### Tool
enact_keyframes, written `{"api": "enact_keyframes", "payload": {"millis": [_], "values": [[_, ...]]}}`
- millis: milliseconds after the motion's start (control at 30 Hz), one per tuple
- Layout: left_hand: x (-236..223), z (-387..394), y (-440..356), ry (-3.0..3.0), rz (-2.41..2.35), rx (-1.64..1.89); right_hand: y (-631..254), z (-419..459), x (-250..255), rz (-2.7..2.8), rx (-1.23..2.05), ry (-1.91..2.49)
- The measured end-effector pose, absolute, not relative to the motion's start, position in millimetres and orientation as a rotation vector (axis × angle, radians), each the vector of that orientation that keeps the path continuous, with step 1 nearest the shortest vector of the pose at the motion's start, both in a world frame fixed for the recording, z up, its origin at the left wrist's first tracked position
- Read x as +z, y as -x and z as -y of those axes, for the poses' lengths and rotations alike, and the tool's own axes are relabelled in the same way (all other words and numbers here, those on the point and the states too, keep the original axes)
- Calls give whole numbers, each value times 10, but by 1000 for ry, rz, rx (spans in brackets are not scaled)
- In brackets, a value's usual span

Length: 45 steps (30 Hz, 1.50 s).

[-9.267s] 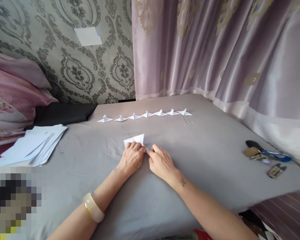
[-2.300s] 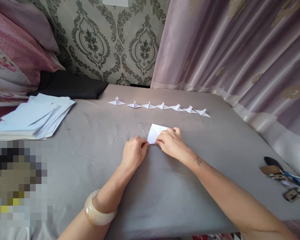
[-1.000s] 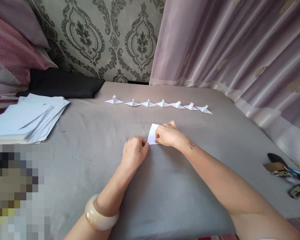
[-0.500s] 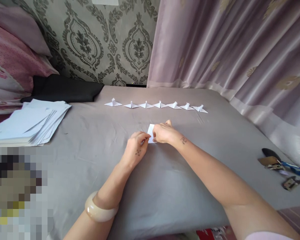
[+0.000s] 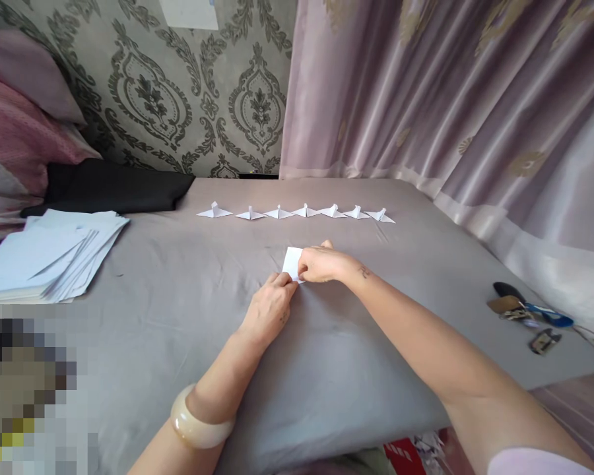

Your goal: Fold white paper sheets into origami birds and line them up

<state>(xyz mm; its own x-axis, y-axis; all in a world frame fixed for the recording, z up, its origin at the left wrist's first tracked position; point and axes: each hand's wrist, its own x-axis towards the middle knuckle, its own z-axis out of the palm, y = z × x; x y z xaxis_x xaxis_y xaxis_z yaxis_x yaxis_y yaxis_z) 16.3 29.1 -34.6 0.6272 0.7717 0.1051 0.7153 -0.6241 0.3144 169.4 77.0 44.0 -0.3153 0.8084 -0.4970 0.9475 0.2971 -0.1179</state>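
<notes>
A small white piece of paper [image 5: 292, 262] lies on the grey cloth, between my two hands. My left hand [image 5: 270, 305] has its fingers closed at the paper's near edge. On the paper's right side is my right hand [image 5: 327, 262], its fingers curled against the sheet and covering that part. Behind them, several folded white paper birds [image 5: 278, 212] stand in a row with their pointed wings spread sideways. My left wrist carries a pale bangle [image 5: 202, 420].
A stack of white paper sheets [image 5: 54, 254] lies at the left, by a folded black cloth [image 5: 113, 187]. Keys [image 5: 517, 313] and a small metal item [image 5: 544, 341] rest near the right edge. A purple curtain [image 5: 366, 92] hangs behind.
The view has shifted slightly. My left hand has slid to the paper's near edge, with its back turned up more, so more of the paper shows. My right hand stays at the paper's right side.
</notes>
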Motion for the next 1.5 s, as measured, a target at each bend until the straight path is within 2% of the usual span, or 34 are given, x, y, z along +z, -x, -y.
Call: {"api": "enact_keyframes", "payload": {"millis": [167,267,367,433,500,633,833,1133,1333,1500], "values": [[-310,-242,-178,-2632,-1225,244,-1990,-543,360,-2644,-555,-1641],[-301,-232,-189,-2653,-1224,210,-2156,-404,242,-2814,-614,-1945],[-298,-233,-197,-2665,-1237,178,-2242,-324,35,-2597,-678,-2517],[-299,-232,-199,-2671,-1253,163,-2247,-294,-125,-2383,-764,-2701],[-302,-228,-201,-2681,-1269,153,-2213,-268,-264,-2286,-762,-2714],[-310,-226,-207,-2721,-1256,120,-2082,-201,-413,-2429,-716,-2657],[-342,-241,-211,-2765,-1240,81,-1944,-102,-461,-2624,-853,-2584],[-373,-226,-166,-2785,-1193,195,-1871,-6,-437,-2694,-769,-2425],[-330,-202,-129,-2676,-1165,189,-1832,93,-381,-2707,-520,-2262],[-348,-251,-42,-2537,-1087,332,-1781,159,-353,-2698,-312,-2173]]}}
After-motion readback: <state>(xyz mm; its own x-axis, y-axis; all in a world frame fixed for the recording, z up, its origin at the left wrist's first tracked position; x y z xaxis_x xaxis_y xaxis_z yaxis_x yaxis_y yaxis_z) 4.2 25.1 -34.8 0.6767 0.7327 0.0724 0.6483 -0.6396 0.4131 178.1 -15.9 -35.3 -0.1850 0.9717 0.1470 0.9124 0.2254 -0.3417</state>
